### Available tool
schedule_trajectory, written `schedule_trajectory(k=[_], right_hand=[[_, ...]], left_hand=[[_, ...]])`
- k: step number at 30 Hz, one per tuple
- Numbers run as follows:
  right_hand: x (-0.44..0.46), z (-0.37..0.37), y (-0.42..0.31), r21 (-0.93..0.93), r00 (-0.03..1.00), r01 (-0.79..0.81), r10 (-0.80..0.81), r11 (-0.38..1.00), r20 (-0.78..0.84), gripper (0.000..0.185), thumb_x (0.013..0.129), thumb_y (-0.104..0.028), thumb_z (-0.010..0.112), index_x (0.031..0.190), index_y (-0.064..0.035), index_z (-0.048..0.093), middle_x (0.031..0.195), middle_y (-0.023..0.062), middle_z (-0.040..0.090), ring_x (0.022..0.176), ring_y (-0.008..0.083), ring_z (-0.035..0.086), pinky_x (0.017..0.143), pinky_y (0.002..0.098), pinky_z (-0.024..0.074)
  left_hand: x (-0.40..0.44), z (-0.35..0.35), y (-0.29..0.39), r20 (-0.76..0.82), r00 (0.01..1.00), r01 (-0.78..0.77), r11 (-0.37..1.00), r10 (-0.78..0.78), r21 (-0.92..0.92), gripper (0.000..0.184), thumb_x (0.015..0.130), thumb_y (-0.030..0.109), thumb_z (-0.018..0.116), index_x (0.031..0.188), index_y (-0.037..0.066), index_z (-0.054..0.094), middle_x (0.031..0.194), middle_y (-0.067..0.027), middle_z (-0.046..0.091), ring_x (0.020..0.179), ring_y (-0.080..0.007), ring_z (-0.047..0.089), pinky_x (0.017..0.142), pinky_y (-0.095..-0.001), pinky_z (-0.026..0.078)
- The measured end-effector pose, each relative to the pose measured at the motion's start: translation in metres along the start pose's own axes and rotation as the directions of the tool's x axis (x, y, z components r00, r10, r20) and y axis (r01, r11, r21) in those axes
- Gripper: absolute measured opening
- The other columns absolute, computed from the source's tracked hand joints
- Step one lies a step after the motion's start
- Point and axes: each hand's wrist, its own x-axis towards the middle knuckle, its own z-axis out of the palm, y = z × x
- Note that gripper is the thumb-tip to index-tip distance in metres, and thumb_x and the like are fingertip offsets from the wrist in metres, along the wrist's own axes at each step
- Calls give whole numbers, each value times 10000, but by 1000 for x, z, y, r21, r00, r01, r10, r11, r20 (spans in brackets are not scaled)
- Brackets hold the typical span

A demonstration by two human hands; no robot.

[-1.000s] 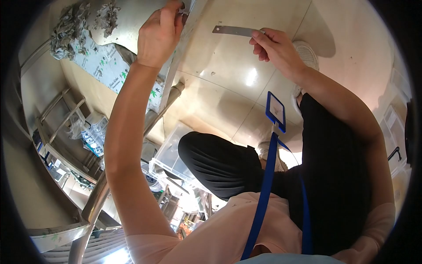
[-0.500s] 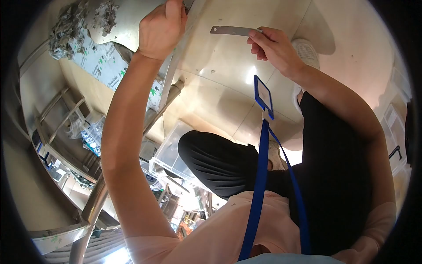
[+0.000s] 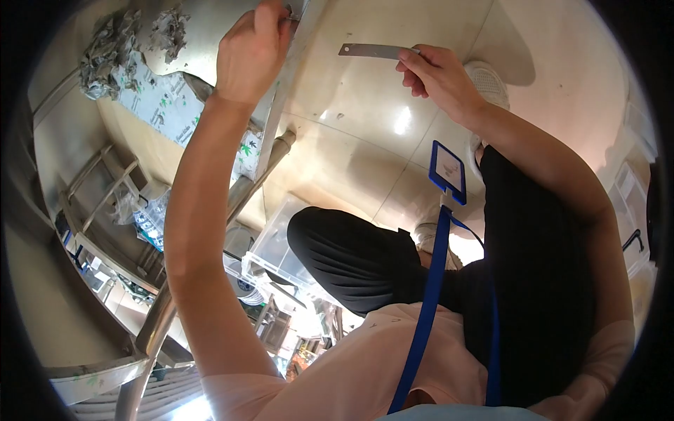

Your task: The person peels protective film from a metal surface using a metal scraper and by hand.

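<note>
My right hand pinches a short steel ruler between thumb and fingers. The thin strip points left, with a round hole at its far end. At the top of the view my left hand is closed beside the metal edge of a shelf. A small dark bit shows at its fingertips, too little to name. Left of that wrist, white liner paper with green leaf prints covers part of the shelf. Crumpled grey scraps of liner lie at its far end.
A blue-framed badge hangs on a blue lanyard in front of my knees. A clear plastic box stands by my left knee. Metal tube legs run down the left side. Pale floor tiles lie below my hands.
My left hand has shifted slightly left, and the dark bit at its fingertips shows more. The badge has swung right and down. My right hand and the ruler have hardly moved.
</note>
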Motion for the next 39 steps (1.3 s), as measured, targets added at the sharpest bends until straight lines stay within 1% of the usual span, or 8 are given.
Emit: schedule_trajectory(k=[4, 7, 16, 22, 25, 28, 34, 39], right_hand=[[1, 3, 0, -3, 999, 21, -21, 1000, 31, 338, 904, -261, 451, 798, 41, 560, 642, 63, 541, 564, 104, 513, 536, 235, 455], [2, 5, 0, 2, 999, 18, -18, 1000, 48, 346, 906, -269, 448, 796, 39, 559, 642, 59, 538, 566, 102, 513, 537, 234, 454], [2, 4, 3, 13, 1000, -10, 10, 1000, 13, 328, 906, -297, 453, 790, -12, 568, 631, 8, 524, 543, 67, 466, 511, 202, 397], [1, 4, 2, 12, 1000, 10, -10, 1000, 28, 330, 909, -300, 448, 800, -11, 565, 632, 8, 520, 547, 67, 467, 512, 202, 397], [1, 3, 4, 5, 1000, 9, -9, 1000, 26, 331, 909, -302, 448, 804, -10, 563, 636, 10, 520, 546, 68, 466, 511, 201, 396], [3, 2, 6, -9, 1000, 23, -23, 1000, 19, 341, 905, -298, 452, 799, 6, 565, 636, 28, 529, 545, 80, 482, 516, 212, 416], [0, 0, 5, -1, 1000, 28, -28, 1000, 6, 359, 897, -283, 456, 791, 41, 567, 631, 66, 546, 551, 109, 517, 529, 237, 454], [4, 4, 6, -5, 999, 23, -22, 1000, 25, 365, 898, -288, 455, 789, 43, 562, 634, 67, 542, 558, 110, 517, 531, 240, 454]], left_hand=[[16, -11, 8, 14, 997, -83, 990, 81, 114, 236, 691, -17, 554, 905, 5, 455, 606, -153, 524, 518, -319, 539, 451, -391, 442], [18, -8, 2, 68, 992, -118, 981, 109, 152, 275, 674, -26, 561, 919, 5, 438, 621, -145, 529, 527, -328, 540, 462, -393, 446], [15, -4, -8, 130, 978, 197, 915, -161, -352, 346, 688, -25, 576, 976, 27, 392, 667, -93, 547, 541, -178, 538, 518, -268, 456], [7, 6, -19, 226, 920, 393, 749, -322, -533, 362, 678, -66, 562, 978, 25, 382, 682, -54, 546, 590, -111, 521, 522, -234, 435], [1, 17, -32, 272, 879, 427, 393, -392, -814, 350, 699, -41, 563, 995, -6, 379, 678, -65, 544, 599, -115, 527, 516, -229, 431], [-6, 17, -36, 327, 836, 505, 383, -442, -774, 359, 775, -21, 576, 1067, -7, 369, 931, -106, 585, 734, -162, 585, 678, -268, 486], [-6, 11, -15, 322, 771, 543, 304, -549, -783, 390, 769, -26, 571, 1087, -34, 345, 932, -132, 573, 788, -169, 564, 728, -272, 470], [-1, 13, -5, 321, 658, 512, 92, -682, -854, 336, 789, 1, 556, 1061, -35, 362, 911, -147, 576, 767, -186, 578, 695, -267, 475]])
